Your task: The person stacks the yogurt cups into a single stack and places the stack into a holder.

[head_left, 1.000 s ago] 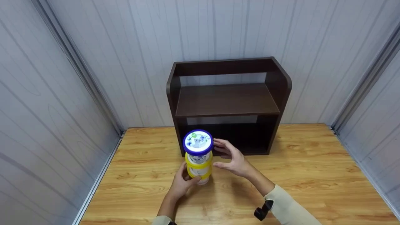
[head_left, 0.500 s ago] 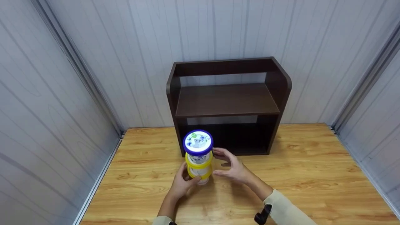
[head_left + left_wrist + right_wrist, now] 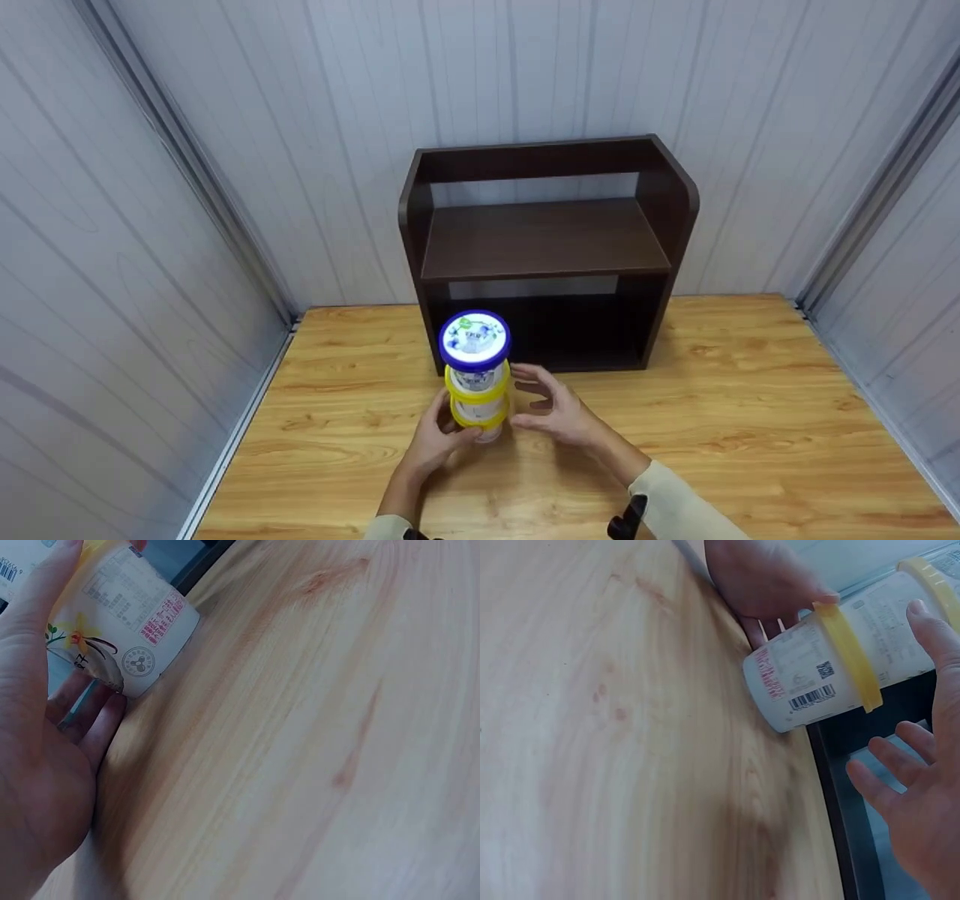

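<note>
Three tubs are stacked upright on the table. On top is a tub with a blue lid [image 3: 474, 341]; a middle tub [image 3: 481, 410] and a bottom tub [image 3: 491, 435] beneath it have yellow lids. My left hand [image 3: 435, 442] holds the bottom tub from the left, thumb at its yellow lid and fingers behind. The left wrist view shows printing on the tub's white wall [image 3: 150, 630]. My right hand [image 3: 559, 416] is beside the stack on the right, fingers loosely bent and spread from the thumb. In the right wrist view its thumb overlaps the middle tub [image 3: 889, 630].
A dark brown two-tier shelf [image 3: 547, 240] stands directly behind the stack, against the pale panelled back wall [image 3: 360, 150]. Its lower compartment [image 3: 577, 330] faces the hands. The wooden tabletop [image 3: 750, 405] is bounded by side walls left and right.
My right hand has moved down along the right side of the stack, from near the blue lid to the level of the lower tubs. The left hand and the stack have stayed put.
</note>
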Motion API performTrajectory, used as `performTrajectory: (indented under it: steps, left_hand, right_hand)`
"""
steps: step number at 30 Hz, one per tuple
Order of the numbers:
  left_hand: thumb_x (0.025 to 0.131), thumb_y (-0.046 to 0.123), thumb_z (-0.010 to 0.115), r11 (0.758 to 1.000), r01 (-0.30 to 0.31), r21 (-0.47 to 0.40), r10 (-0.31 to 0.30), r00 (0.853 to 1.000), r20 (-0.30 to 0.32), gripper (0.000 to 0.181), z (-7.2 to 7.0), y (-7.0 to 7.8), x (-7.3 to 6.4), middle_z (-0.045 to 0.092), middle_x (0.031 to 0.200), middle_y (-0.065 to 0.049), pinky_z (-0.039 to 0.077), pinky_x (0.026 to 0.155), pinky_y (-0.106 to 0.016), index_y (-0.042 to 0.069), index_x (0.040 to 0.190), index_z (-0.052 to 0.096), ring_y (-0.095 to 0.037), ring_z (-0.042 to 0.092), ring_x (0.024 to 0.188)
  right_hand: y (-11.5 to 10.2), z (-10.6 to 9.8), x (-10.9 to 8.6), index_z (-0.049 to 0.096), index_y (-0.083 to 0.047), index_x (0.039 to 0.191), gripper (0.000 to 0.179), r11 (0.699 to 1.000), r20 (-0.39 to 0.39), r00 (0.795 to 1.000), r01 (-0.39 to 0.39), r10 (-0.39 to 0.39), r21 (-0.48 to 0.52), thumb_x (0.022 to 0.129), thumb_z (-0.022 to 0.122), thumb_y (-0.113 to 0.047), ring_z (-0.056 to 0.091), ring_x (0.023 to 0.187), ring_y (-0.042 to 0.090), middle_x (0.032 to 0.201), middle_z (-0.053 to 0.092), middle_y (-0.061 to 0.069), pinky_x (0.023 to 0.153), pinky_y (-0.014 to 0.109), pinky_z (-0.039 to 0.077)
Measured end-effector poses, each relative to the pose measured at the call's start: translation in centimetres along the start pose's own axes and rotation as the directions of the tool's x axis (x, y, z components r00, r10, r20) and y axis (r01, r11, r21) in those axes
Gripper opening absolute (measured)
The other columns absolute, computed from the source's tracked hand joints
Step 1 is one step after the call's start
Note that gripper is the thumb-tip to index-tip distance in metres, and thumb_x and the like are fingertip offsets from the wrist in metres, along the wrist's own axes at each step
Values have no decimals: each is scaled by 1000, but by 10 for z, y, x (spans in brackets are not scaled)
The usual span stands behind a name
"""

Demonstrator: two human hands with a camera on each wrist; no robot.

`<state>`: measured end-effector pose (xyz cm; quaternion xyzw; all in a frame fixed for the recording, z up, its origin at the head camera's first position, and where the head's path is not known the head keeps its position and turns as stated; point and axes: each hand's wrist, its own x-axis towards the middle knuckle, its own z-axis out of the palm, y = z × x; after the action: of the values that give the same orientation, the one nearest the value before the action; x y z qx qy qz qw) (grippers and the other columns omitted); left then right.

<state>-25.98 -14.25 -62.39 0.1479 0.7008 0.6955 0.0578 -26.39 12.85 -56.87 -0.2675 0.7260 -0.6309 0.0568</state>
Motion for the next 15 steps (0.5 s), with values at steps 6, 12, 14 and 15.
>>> performTrajectory:
  steps: [6,12,14,15]
  left_hand:
    - [86,10,81,1000,-20,-15,20,1000,23,87,-3,2,0,49,146,-14,40,112,-46,14,158,31,-31,47,135]
    - [87,12,81,1000,-28,4,27,999,41,85,-6,0,1,51,145,-12,41,111,-46,16,158,34,-29,48,134]
    - [88,12,81,999,-32,2,31,998,51,85,-7,-1,0,51,146,-11,40,112,-47,17,158,33,-29,47,135]
    - [88,12,80,999,-33,-2,33,998,55,85,-7,0,0,50,146,-11,40,112,-48,17,158,33,-29,46,136]
  right_hand:
    - [6,5,1,40,-15,152,81,1000,8,1000,4,-4,16,84,83,-7,44,137,46,153,44,16,103,67,41]
    - [12,12,1,36,-18,155,87,996,32,999,-37,34,80,83,84,-10,41,140,42,155,40,17,105,64,42]
    - [14,15,1,34,-17,156,89,993,42,998,-49,45,103,83,84,-10,40,141,43,155,39,18,106,62,41]
    - [15,17,1,33,-17,157,89,992,45,998,-56,52,110,83,84,-10,40,141,43,154,39,18,106,61,42]
